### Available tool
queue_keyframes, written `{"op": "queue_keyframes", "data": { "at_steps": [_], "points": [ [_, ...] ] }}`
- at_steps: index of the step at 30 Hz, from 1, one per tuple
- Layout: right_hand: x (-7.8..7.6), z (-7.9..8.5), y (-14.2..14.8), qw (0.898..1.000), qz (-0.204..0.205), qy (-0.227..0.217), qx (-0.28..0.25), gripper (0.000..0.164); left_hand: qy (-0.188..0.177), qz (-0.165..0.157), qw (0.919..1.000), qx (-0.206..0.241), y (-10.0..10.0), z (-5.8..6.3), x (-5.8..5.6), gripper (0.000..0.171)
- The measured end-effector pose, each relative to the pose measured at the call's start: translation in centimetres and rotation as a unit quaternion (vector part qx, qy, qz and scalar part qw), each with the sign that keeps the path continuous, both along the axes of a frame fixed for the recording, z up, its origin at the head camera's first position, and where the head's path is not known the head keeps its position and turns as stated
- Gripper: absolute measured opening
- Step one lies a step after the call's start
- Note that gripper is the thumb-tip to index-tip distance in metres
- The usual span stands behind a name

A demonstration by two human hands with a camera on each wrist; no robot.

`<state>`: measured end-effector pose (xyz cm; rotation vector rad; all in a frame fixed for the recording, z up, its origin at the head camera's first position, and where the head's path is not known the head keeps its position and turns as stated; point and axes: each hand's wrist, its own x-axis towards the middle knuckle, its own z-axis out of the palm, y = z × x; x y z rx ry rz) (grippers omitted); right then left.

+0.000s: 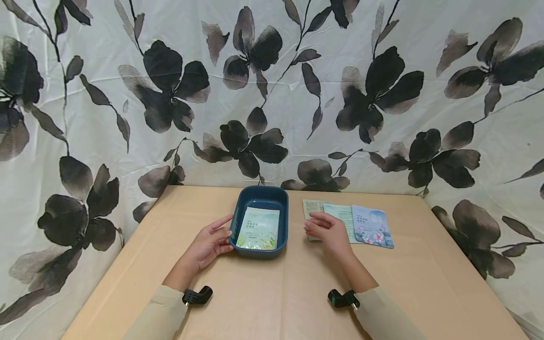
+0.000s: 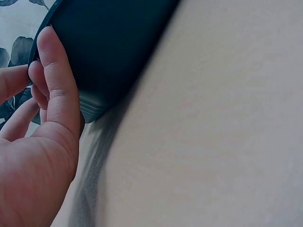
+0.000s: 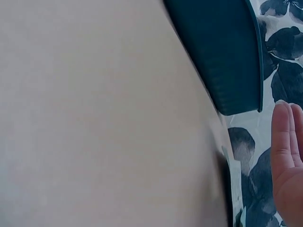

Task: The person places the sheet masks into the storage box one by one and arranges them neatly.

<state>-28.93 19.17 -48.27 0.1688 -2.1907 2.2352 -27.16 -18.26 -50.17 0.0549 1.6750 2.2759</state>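
Note:
A dark blue plastic box (image 1: 259, 254) stands on the table, a light green flat packet (image 1: 260, 225) lying inside it. My left hand (image 1: 212, 243) pinches the box's left rim near the front corner; in the left wrist view the thumb (image 2: 57, 85) lies along the outer wall. To the right of the box, my right hand (image 1: 329, 232) hovers at the fanned packets with its fingers together and nothing in them. Those are a pale green packet (image 1: 313, 206), partly covered by the hand, a mint packet (image 1: 346, 219) and a blue flowered packet (image 1: 373, 226).
The light wooden table (image 1: 272, 297) runs back to a white cloth (image 1: 297, 94) printed with dark flowers, which hangs behind and along the sides. A black wrist camera (image 1: 197, 296) sits on the left wrist and another (image 1: 343, 299) on the right.

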Motion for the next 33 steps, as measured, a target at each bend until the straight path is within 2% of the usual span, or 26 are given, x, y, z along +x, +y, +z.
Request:
{"op": "queue_keyframes", "data": {
  "at_steps": [9, 19, 26, 33],
  "points": [
    [0.3, -0.6, 1.2, 1.000, -0.024, -0.012, 0.012, 0.051, 0.001, 0.002, 1.0000, -0.002, -0.1, -0.2, -0.1, 0.062],
    [0.7, -0.9, 2.6, 0.999, -0.024, -0.031, -0.018, 0.053, 0.001, -0.001, 1.0000, 0.000, -0.1, -0.4, -0.2, 0.061],
    [1.1, -0.8, 4.1, 0.999, -0.038, -0.038, 0.001, 0.053, -0.003, 0.000, 1.0000, -0.002, -0.1, -0.3, -0.3, 0.062],
    [1.5, -0.8, 5.8, 0.999, -0.035, -0.037, 0.007, 0.057, -0.002, 0.003, 1.0000, -0.002, -0.2, -0.4, -0.4, 0.062]
  ]
}}
